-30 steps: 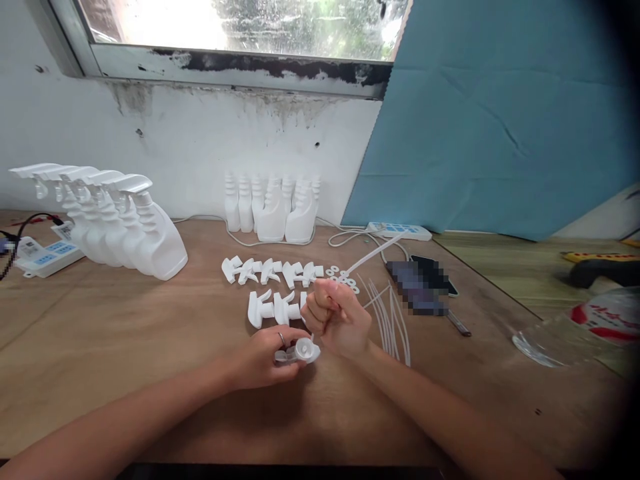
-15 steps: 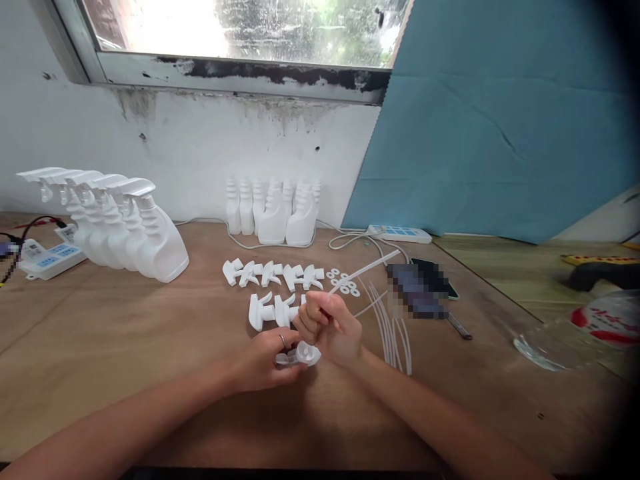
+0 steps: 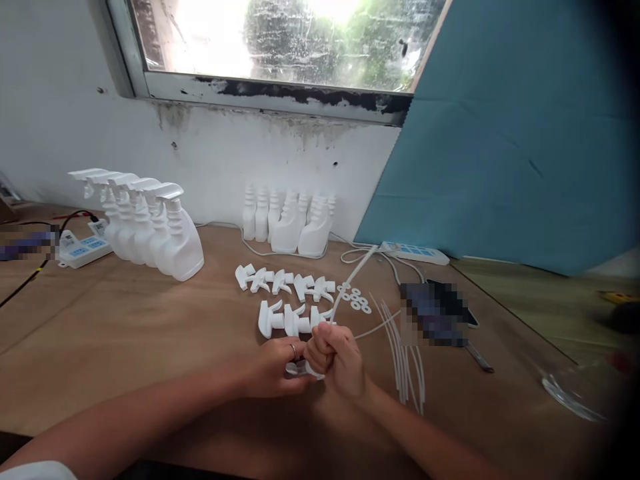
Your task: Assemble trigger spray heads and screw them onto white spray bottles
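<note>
Close to the table's near edge, my left hand [image 3: 270, 368] is closed around a white spray trigger head [image 3: 296, 369], which is partly covered by fingers. My right hand [image 3: 337, 360] makes a fist round a thin white dip tube [image 3: 354, 275]. The tube sticks up from the fist and leans to the right. The fist is right over the trigger head; whether the tube's lower end sits in it is hidden. Just beyond the hands lie two rows of white trigger heads [image 3: 283, 281]. Small white ring washers [image 3: 356, 298] lie to their right.
More dip tubes [image 3: 400, 353] lie right of my hands. Spray bottles with heads [image 3: 187, 243] stand at left, headless bottles [image 3: 286, 230] by the wall. Power strips [image 3: 417, 253], a pixelated phone [image 3: 433, 313], a box cutter [image 3: 480, 358] and a clear bottle [image 3: 575, 393] lie around.
My right fist has come down onto the trigger head, and the tube stands more upright. My left hand keeps its hold. The camera view has shifted, so the scene sits further right and slightly lower.
</note>
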### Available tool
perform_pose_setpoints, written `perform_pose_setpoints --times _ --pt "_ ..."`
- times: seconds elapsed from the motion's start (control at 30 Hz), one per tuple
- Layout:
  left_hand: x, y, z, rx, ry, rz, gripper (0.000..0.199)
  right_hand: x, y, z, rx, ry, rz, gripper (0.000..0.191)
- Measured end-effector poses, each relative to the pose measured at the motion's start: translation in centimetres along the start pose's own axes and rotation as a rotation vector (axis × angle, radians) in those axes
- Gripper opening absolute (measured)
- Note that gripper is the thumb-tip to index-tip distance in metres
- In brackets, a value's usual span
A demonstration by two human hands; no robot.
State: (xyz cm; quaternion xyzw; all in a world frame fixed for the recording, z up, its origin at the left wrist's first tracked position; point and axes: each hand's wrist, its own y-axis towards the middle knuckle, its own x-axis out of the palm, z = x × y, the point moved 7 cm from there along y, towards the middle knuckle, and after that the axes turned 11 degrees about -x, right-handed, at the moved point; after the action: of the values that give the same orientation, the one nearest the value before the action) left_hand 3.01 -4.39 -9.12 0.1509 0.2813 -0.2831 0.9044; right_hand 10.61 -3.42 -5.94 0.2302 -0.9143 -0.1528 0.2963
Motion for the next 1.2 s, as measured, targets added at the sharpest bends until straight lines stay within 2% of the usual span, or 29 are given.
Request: perform_pose_setpoints --times 0.4,0.7,0.77,0.93,1.0,1.1,1.13,1.2 --pt "0.1 0.0 -0.1 0.074 -0.030 0.004 0.016 -0.5 0.1 0.7 0.041 -0.035 0.133 0.053" --pt "-0.2 -0.3 1.1 0.125 -0.056 0.015 0.008 -0.6 -0.3 1.2 0.046 -0.167 0.064 0.052" --pt "-0.2 -0.2 0.9 0.120 -0.054 0.020 0.010 -0.6 -0.2 1.2 0.045 -0.149 0.063 0.052" --pt "-0.1 0.0 0.2 0.076 -0.057 0.041 0.021 -1.1 0.3 1.1 0.061 0.004 0.170 0.051" --pt "-0.2 -0.1 0.1 0.039 -0.072 0.036 0.023 -1.1 0.7 0.7 0.058 0.003 0.129 0.046" --pt "-0.7 -0.2 0.2 -0.029 -0.118 0.018 0.027 -2.0 1.2 -1.5 -0.039 -0.172 0.048 0.025" --pt "-1.1 -0.2 0.4 -0.033 -0.124 0.035 0.029 -2.6 1.2 -2.2 -0.061 -0.255 0.028 0.025" --pt "-2.3 0.0 1.3 0.007 -0.129 0.119 0.031 -3.6 1.1 -3.3 -0.047 -0.386 -0.026 0.037"
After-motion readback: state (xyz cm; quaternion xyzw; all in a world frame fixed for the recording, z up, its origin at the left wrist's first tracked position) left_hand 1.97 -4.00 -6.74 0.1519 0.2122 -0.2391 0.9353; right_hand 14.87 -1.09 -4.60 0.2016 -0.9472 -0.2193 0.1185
